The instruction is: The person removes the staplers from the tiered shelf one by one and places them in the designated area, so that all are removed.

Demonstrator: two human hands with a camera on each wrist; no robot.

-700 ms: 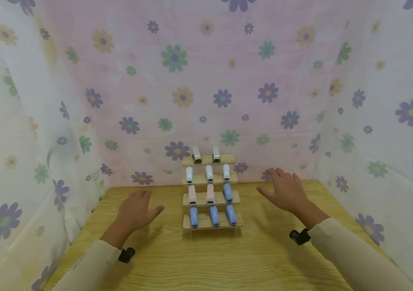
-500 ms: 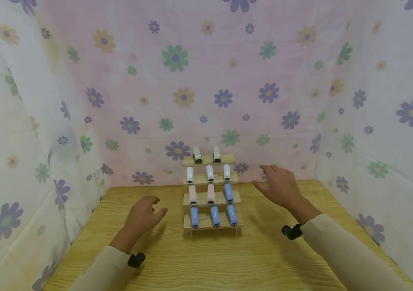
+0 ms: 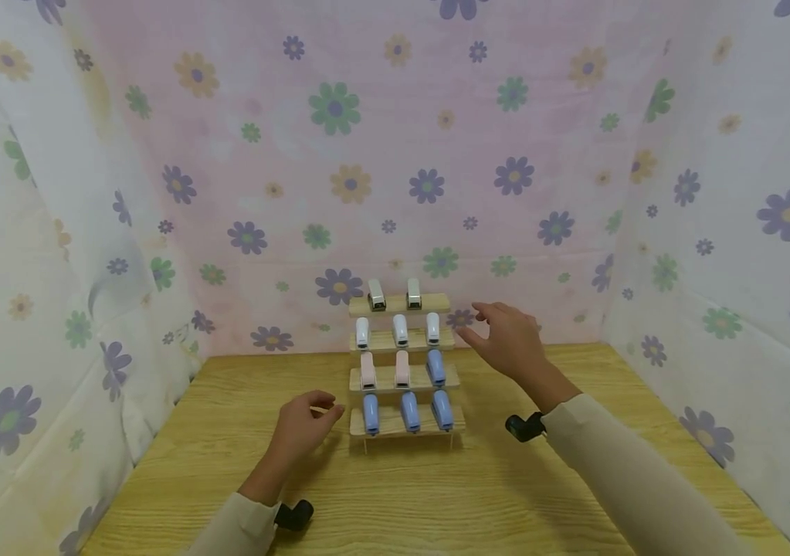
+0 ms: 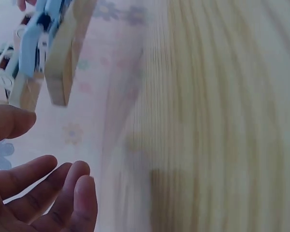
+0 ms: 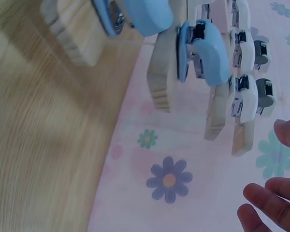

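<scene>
Eleven staplers [image 3: 402, 369] stand on a rack [image 3: 389, 422] in the head view; the front-left blue stapler [image 3: 371, 413], long axis front to back, lies just right of the left hand [image 3: 304, 427], the nearer one. The right hand [image 3: 508, 340] is right of the rack. Left wrist view: thumb [image 4: 14, 122] and bent fingers [image 4: 85, 199] apart, holding nothing. Right wrist view: likewise parted.

Head view from above, forward and down; wrist views nearer, from opposite sides; tiered stand [image 3: 385, 378] in all.
</scene>
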